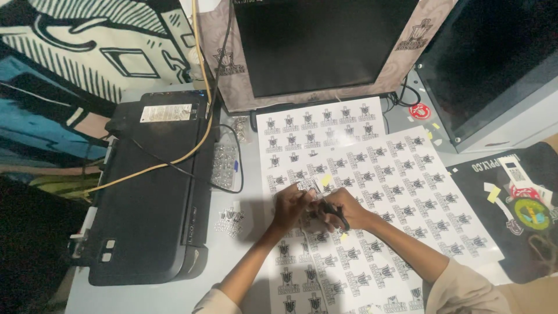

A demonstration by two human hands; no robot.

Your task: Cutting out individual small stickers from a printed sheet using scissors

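My left hand (pixel 289 204) pinches a small printed sticker piece (pixel 308 185) above the desk. My right hand (pixel 339 208) grips black-handled scissors (pixel 335 212), their blades pointing at that piece. Both hands hover over large white sheets (pixel 383 192) printed with rows of identical black-and-white emblem stickers. A small pile of cut-out stickers (pixel 228 221) lies on the desk left of my left hand.
A black printer (pixel 154 192) with a yellow cable (pixel 174 157) over it fills the left side. Two dark monitors (pixel 314 43) (pixel 494 64) stand at the back. A clear bag of small parts (pixel 224 163) sits by the printer. A black mat (pixel 517 209) with stickers lies right.
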